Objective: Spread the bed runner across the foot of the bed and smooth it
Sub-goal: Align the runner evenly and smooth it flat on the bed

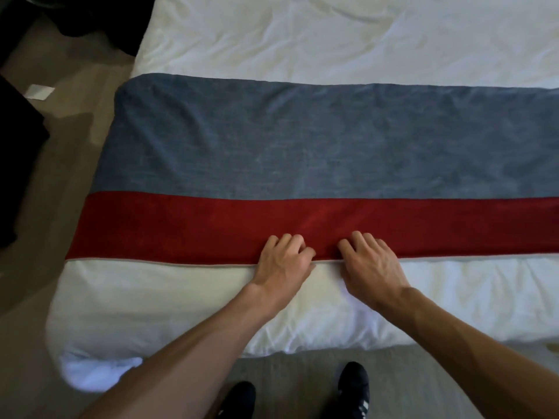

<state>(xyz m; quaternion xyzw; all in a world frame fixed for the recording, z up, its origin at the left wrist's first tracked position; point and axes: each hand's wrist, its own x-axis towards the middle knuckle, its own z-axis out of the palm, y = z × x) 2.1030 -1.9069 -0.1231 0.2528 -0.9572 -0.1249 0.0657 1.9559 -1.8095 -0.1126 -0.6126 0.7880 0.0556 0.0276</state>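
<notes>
The bed runner (pixel 302 146) lies flat across the foot of the white bed (pixel 151 303). It has a wide blue-grey band farther from me and a red band (pixel 181 225) along its near side. Its left end hangs over the bed's left side, and its right end runs out of view. My left hand (pixel 284 261) and my right hand (pixel 370 264) sit side by side on the runner's near edge, near the middle. Both have their fingers curled onto the red band, with the thumbs at the pale piped hem.
White duvet shows beyond the runner (pixel 332 40) and between the runner and the foot edge. My two dark shoes (pixel 352 385) stand on grey carpet at the foot of the bed. Dark furniture (pixel 18 140) and a white paper (pixel 39 92) lie on the floor to the left.
</notes>
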